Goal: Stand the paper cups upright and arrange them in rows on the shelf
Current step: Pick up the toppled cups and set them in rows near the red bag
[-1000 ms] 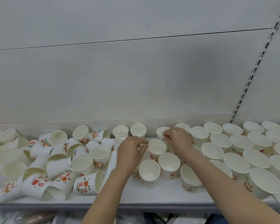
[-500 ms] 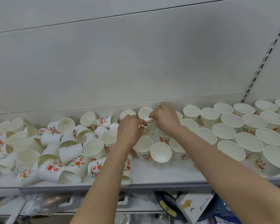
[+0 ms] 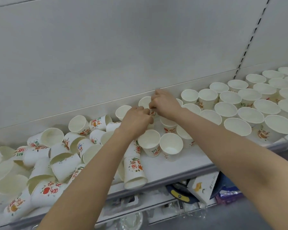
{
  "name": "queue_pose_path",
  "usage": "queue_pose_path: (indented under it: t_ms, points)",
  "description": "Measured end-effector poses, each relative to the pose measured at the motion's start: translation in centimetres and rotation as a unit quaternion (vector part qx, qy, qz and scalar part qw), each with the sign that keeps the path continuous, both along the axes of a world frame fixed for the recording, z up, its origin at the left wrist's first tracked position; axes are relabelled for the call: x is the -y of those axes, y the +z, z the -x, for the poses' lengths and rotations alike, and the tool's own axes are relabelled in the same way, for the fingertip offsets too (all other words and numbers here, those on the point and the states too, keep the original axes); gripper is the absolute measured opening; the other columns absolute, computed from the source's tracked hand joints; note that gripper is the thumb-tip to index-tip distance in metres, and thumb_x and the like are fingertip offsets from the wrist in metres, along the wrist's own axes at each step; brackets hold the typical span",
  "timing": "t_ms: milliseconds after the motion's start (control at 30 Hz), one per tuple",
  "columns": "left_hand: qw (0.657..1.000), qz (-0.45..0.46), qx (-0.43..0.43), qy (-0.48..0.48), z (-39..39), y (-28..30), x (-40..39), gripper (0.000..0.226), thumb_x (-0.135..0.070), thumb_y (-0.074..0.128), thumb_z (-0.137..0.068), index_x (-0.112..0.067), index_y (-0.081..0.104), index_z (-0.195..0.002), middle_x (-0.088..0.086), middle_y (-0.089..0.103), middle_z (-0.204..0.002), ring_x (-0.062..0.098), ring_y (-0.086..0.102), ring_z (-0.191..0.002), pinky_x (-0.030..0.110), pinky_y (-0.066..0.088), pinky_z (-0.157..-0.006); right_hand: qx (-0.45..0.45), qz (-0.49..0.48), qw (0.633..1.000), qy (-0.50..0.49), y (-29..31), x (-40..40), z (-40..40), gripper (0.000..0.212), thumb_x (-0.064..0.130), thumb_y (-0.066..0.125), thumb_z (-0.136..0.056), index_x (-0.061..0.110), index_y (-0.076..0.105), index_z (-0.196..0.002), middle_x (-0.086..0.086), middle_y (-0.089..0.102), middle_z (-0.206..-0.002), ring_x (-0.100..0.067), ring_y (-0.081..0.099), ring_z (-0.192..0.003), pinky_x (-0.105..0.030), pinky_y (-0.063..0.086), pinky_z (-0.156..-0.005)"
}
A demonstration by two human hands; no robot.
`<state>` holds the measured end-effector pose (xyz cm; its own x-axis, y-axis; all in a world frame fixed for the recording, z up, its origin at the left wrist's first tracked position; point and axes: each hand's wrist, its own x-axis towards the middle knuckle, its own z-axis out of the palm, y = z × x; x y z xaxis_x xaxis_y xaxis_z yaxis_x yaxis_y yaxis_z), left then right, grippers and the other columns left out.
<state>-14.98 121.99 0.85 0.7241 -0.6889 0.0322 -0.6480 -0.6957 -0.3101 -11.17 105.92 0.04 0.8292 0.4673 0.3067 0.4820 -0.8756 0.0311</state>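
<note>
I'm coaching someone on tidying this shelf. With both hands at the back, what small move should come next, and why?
Probably set the back cup upright against the back wall, beside the neat rows. Both the left hand and right hand have curled fingers on it, the rows stop just right of the hands, and the toppled cups wait on the left.

Upright cups (image 3: pixel 249 97) rowed rightward; toppled cups (image 3: pixel 45 156) (printed) piled left.

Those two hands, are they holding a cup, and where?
Both hands, left and right, pinch a small cup near the back; which part cannot be told.
</note>
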Motion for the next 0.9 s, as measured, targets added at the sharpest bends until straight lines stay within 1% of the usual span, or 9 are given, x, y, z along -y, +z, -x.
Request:
queue_pose_path:
  t_ms: [100, 200, 333, 400, 467, 567, 667, 767, 900]
  points:
    - [0.999, -0.034, 0.031, -0.013, -0.3, -0.1, 0.5, 0.018, -0.010, 0.071, -0.073, -0.021, 0.073, -0.087, 0.004, 0.060, -0.091, 0.028, 0.057, -0.087, 0.034, 0.037, -0.070, 0.021, -0.024, 0.999, -0.004, -0.1, 1.4, 0.4, 0.006, 0.016, 0.071, -0.071, 0.019, 0.072, -0.065, 0.001, 0.058, -0.058, -0.020, 0.037, -0.073, -0.030, 0.022, -0.063]
    - [0.995, 0.087, 0.051, -0.025, -1.0, -0.4, 0.0, 0.019, -0.008, 0.083, -0.053, -0.017, 0.068, -0.061, 0.006, 0.057, -0.080, 0.030, 0.055, -0.077, 0.034, 0.038, -0.063, 0.013, -0.048, 0.999, -0.020, -0.6, 2.6, 0.8, 0.009, 0.017, 0.067, -0.074, 0.018, 0.070, -0.066, 0.000, 0.058, -0.060, -0.020, 0.035, -0.075, -0.029, 0.018, -0.067]
    - [0.968, 0.245, -0.028, 0.050, -0.5, -0.8, -0.7, 0.009, -0.023, 0.080, -0.074, -0.025, 0.073, -0.079, -0.001, 0.058, -0.112, 0.024, 0.051, -0.102, 0.036, 0.041, -0.084, -0.015, -0.032, 0.999, -0.037, -1.0, 3.6, 1.1, 0.017, 0.019, 0.057, -0.084, 0.019, 0.073, -0.081, 0.000, 0.064, -0.073, -0.025, 0.044, -0.086, -0.027, 0.013, -0.069]
    - [0.954, 0.279, -0.077, 0.077, -0.3, -1.2, -0.4, 0.010, -0.026, 0.080, -0.075, -0.026, 0.074, -0.082, -0.003, 0.058, -0.114, 0.021, 0.052, -0.104, 0.037, 0.043, -0.086, -0.035, -0.031, 0.998, -0.043, -0.7, 3.8, 1.3, 0.022, 0.018, 0.053, -0.089, 0.021, 0.073, -0.095, -0.003, 0.069, -0.087, -0.026, 0.046, -0.094, -0.028, 0.017, -0.073]
    - [0.952, 0.270, -0.099, 0.102, -0.2, -1.5, 0.3, 0.010, -0.028, 0.078, -0.076, -0.027, 0.074, -0.086, -0.004, 0.059, -0.115, 0.020, 0.053, -0.107, 0.037, 0.043, -0.088, -0.027, -0.090, 0.995, -0.045, -0.4, 4.0, 1.9, 0.028, 0.011, 0.056, -0.086, 0.019, 0.072, -0.108, -0.006, 0.070, -0.098, -0.030, 0.050, -0.100, -0.031, 0.028, -0.080]
    - [0.949, 0.266, -0.121, 0.122, -0.2, -1.7, 0.7, 0.022, -0.031, 0.077, -0.078, -0.030, 0.073, -0.100, -0.004, 0.059, -0.120, 0.019, 0.055, -0.110, 0.039, 0.044, -0.091, 0.005, -0.183, 0.983, -0.003, -0.2, 4.1, 3.3, 0.033, 0.001, 0.057, -0.077, 0.016, 0.075, -0.100, -0.007, 0.073, -0.096, -0.033, 0.058, -0.092, -0.034, 0.039, -0.079]
    - [0.915, 0.349, -0.154, 0.133, 0.6, -0.4, 0.1, 0.044, -0.025, 0.078, -0.076, -0.031, 0.066, -0.118, -0.006, 0.058, -0.127, 0.016, 0.053, -0.116, 0.033, 0.042, -0.097, -0.053, -0.164, 0.984, 0.044, -0.3, 4.0, 4.5, 0.023, 0.014, 0.058, -0.083, 0.021, 0.076, -0.096, -0.004, 0.073, -0.093, -0.028, 0.060, -0.096, -0.042, 0.046, -0.083]
    - [0.889, 0.390, -0.135, 0.199, 1.7, 1.2, -2.4, 0.042, -0.021, 0.076, -0.078, -0.029, 0.067, -0.118, -0.003, 0.055, -0.131, 0.015, 0.052, -0.118, 0.029, 0.038, -0.099, -0.082, -0.117, 0.988, 0.058, -0.7, 3.7, 4.6, 0.020, 0.029, 0.058, -0.088, 0.021, 0.075, -0.093, -0.002, 0.073, -0.093, -0.025, 0.060, -0.097, -0.042, 0.044, -0.084]
    - [0.868, 0.369, -0.191, 0.273, 4.0, 1.5, -5.1, 0.043, -0.029, 0.079, -0.077, -0.032, 0.065, -0.118, -0.007, 0.052, -0.128, 0.011, 0.052, -0.111, 0.026, 0.039, -0.091, -0.083, -0.152, 0.982, 0.076, -0.7, 3.3, 4.7, 0.018, 0.031, 0.061, -0.088, 0.021, 0.075, -0.093, -0.004, 0.072, -0.090, -0.027, 0.061, -0.092, -0.041, 0.048, -0.077]
